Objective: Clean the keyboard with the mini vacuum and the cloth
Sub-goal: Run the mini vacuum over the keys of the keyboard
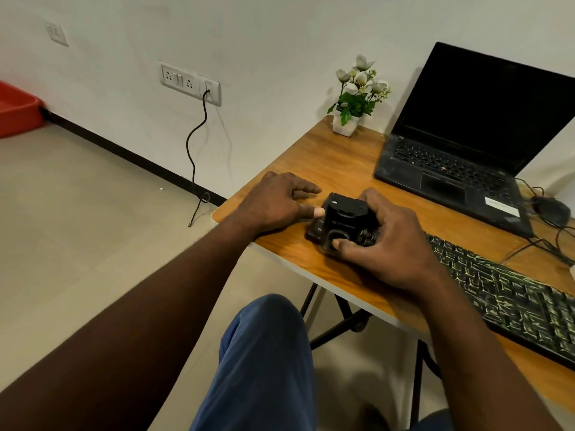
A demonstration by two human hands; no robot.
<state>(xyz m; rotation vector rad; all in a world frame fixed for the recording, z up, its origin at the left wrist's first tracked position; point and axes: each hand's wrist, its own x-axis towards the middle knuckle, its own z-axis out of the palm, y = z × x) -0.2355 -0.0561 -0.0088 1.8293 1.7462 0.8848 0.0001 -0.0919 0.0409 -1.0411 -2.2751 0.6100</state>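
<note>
A small black mini vacuum (343, 217) stands on the left end of a black keyboard (513, 290) whose keys are strewn with pale debris. My right hand (389, 244) grips the vacuum from the right, thumb on its front. My left hand (277, 200) rests on the table beside the keyboard's left end, fingers loosely spread, thumb tip touching the keyboard's corner. No cloth is in view.
The wooden table (329, 163) also holds an open black laptop (466, 144), a small white pot of artificial flowers (356, 98), a mouse (550, 209) and cables at the right. A cable hangs from a wall socket (209, 91). My knee (267, 337) is below the table edge.
</note>
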